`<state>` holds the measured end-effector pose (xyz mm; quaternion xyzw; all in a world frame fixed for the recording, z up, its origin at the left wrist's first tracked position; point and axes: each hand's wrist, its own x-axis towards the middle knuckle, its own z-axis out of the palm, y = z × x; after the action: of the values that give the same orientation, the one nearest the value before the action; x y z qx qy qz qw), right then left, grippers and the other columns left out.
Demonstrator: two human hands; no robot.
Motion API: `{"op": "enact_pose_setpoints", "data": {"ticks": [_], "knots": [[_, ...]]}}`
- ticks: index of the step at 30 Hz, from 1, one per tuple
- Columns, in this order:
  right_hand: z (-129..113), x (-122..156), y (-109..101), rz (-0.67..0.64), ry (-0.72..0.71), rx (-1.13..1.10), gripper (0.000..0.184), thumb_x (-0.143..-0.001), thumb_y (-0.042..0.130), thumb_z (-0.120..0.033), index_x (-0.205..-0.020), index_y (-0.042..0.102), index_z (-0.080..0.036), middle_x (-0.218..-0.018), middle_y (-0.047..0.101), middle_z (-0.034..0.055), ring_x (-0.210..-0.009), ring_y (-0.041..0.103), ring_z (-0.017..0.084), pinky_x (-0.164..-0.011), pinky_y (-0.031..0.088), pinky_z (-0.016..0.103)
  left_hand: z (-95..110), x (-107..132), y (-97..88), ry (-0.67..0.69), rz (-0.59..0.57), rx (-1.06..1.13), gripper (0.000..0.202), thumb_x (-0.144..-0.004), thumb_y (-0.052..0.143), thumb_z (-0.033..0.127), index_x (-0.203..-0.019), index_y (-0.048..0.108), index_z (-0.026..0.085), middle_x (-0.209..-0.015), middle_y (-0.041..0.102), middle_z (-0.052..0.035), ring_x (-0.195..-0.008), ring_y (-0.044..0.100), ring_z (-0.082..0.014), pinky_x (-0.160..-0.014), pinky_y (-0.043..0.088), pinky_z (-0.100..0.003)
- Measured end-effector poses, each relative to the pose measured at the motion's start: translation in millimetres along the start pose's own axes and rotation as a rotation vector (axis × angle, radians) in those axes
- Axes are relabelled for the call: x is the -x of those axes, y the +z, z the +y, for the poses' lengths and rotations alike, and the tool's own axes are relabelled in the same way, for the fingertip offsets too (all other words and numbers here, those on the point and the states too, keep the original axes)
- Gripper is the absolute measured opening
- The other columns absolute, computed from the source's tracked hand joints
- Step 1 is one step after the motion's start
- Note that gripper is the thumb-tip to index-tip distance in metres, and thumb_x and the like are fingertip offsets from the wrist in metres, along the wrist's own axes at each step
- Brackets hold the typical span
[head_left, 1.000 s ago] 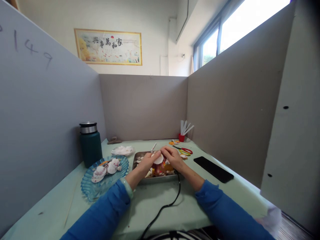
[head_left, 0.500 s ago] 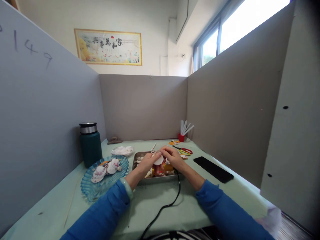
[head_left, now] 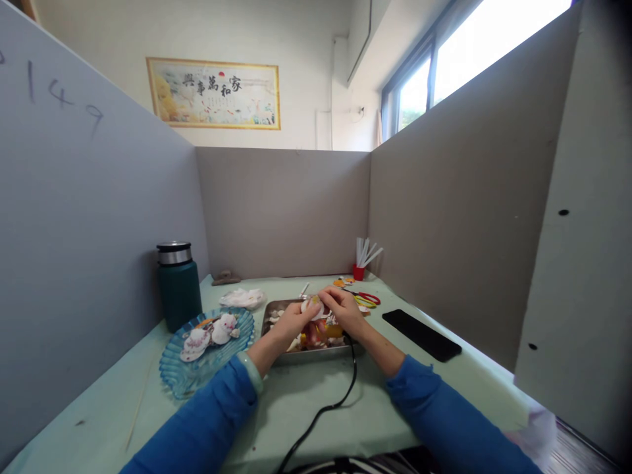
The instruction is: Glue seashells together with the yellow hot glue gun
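Both of my hands meet over a metal tray [head_left: 276, 359] filled with several shells and coloured bits. My left hand [head_left: 291, 321] and my right hand [head_left: 343, 309] are both closed on a white shell [head_left: 313, 307], held tilted up above the tray. A black cord [head_left: 326, 405] runs from under my right hand toward me. Left of the tray stands a blue glass plate [head_left: 182, 375] with several decorated shells [head_left: 210, 332] on it.
A dark green flask [head_left: 178, 283] stands at the left wall. White tissue [head_left: 241, 297] lies behind the plate. Red-handled scissors [head_left: 366, 298], a red cup of white sticks [head_left: 359, 270] and a black phone [head_left: 421, 334] are at the right. A thin wooden stick [head_left: 138, 403] lies front left.
The white shell has been tipped upward and lifted slightly between both hands; the fingers have shifted a little around it. Nothing else moved.
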<state>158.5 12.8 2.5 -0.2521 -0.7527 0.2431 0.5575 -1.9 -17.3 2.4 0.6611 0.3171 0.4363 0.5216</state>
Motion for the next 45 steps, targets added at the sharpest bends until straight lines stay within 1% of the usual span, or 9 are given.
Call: {"op": "enact_pose_setpoints", "data": {"ticks": [3,8,14,23,30,33,37,41,45], "knots": [[0,-1,-1,-0.017,0.016,-0.018,0.037,-0.090,0.051,-0.049,-0.076,0.063,-0.017,-0.067,0.057,-0.0005,-0.060,0.051,0.012,-0.058,0.043,0.023,2,0,0.8,-0.013,0.012,0.049,0.060,-0.068,0.065,0.069,-0.079,0.061,0.011,-0.056,0.063,-0.0049,-0.037,0.053,-0.0110,-0.039,0.041,-0.021],[0,-1,1,-0.026,0.017,-0.019,0.028,-0.089,0.055,-0.042,-0.097,0.068,-0.018,-0.086,0.067,0.0031,-0.068,0.058,0.014,-0.062,0.046,0.025,3,0,1.5,-0.008,-0.017,-0.009,0.059,-0.072,0.060,0.071,-0.064,0.062,0.012,-0.053,0.062,-0.0070,-0.036,0.052,-0.0110,-0.038,0.039,-0.021],[-8,-1,2,-0.068,-0.104,0.093,0.024,-0.088,0.056,-0.037,-0.085,0.070,-0.019,-0.085,0.068,0.0048,-0.080,0.060,0.018,-0.077,0.046,0.030,2,1,2.9,-0.017,-0.022,-0.108,0.063,-0.074,0.055,0.073,-0.055,0.063,0.012,-0.049,0.061,-0.0083,-0.036,0.052,-0.0115,-0.038,0.038,-0.021],[-13,-1,2,-0.078,-0.161,0.059,0.024,-0.087,0.060,-0.037,-0.077,0.070,-0.019,-0.079,0.066,0.0045,-0.077,0.060,0.017,-0.076,0.047,0.030,-9,-5,-1.8,0.032,-0.043,-0.239,0.063,-0.078,0.051,0.070,-0.054,0.061,0.012,-0.047,0.060,-0.0069,-0.036,0.053,-0.0116,-0.038,0.040,-0.021],[-9,-2,4,-0.030,-0.163,0.041,0.026,-0.086,0.062,-0.039,-0.073,0.071,-0.018,-0.078,0.068,0.0050,-0.074,0.061,0.017,-0.073,0.048,0.029,-9,-5,-1.3,0.014,-0.033,-0.217,0.064,-0.077,0.051,0.072,-0.059,0.061,0.011,-0.048,0.060,-0.0069,-0.036,0.053,-0.0115,-0.040,0.040,-0.021],[-6,-1,4,-0.029,-0.111,0.032,0.024,-0.085,0.062,-0.040,-0.084,0.073,-0.019,-0.086,0.070,0.0055,-0.079,0.062,0.017,-0.076,0.049,0.029,-7,-4,-0.2,0.012,-0.032,-0.155,0.065,-0.075,0.052,0.074,-0.062,0.061,0.011,-0.050,0.061,-0.0068,-0.037,0.054,-0.0116,-0.040,0.041,-0.022],[-1,0,3,0.001,0.005,-0.047,0.032,-0.088,0.056,-0.043,-0.103,0.069,-0.017,-0.087,0.070,0.0048,-0.070,0.060,0.015,-0.064,0.048,0.025,-4,-3,-0.1,0.014,0.003,-0.055,0.062,-0.070,0.059,0.073,-0.072,0.060,0.012,-0.052,0.061,-0.0038,-0.037,0.053,-0.0115,-0.040,0.041,-0.022],[1,0,2,0.055,0.004,-0.060,0.032,-0.087,0.057,-0.046,-0.083,0.067,-0.016,-0.074,0.064,0.0020,-0.061,0.056,0.013,-0.058,0.046,0.023,-1,-2,0.1,0.029,0.053,-0.015,0.061,-0.070,0.062,0.071,-0.078,0.059,0.011,-0.060,0.063,-0.0045,-0.038,0.053,-0.0104,-0.039,0.040,-0.021],[-1,0,2,0.048,-0.022,-0.021,0.031,-0.088,0.058,-0.045,-0.076,0.064,-0.016,-0.069,0.060,0.0003,-0.058,0.053,0.012,-0.057,0.043,0.023,0,-2,0.9,0.033,0.051,-0.034,0.063,-0.073,0.057,0.072,-0.081,0.062,0.010,-0.057,0.063,-0.0048,-0.037,0.053,-0.0108,-0.038,0.037,-0.020]]}}
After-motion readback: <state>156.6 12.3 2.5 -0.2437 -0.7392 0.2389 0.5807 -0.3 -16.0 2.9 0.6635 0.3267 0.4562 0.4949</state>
